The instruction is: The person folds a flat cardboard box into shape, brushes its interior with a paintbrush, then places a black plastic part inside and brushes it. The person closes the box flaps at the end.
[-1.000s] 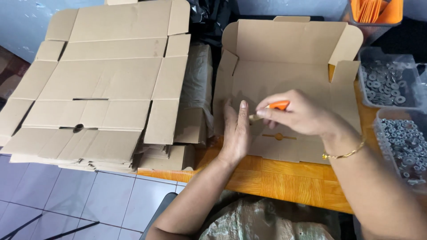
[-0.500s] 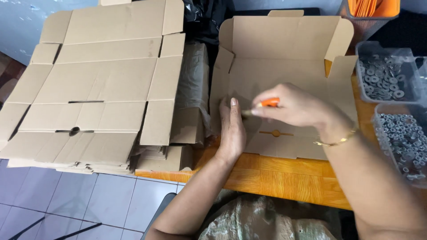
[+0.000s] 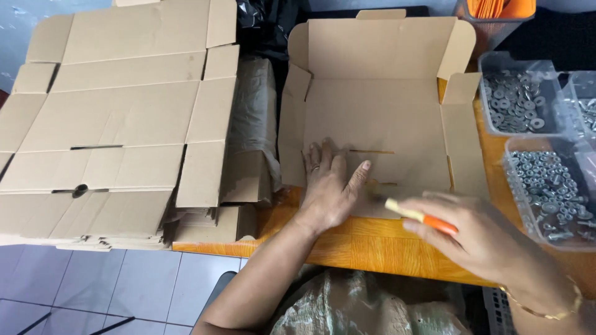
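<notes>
I see the left hand lying flat, fingers spread, on the open cardboard box on the counter; the right hand pinches an orange cutter just beside it.

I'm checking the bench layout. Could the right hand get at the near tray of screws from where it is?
Probably yes. The right hand hangs just beside the near tray of screws, which is open-topped with nothing between them. But its grip is taken up by an orange tool, so picking screws would be awkward.
</notes>
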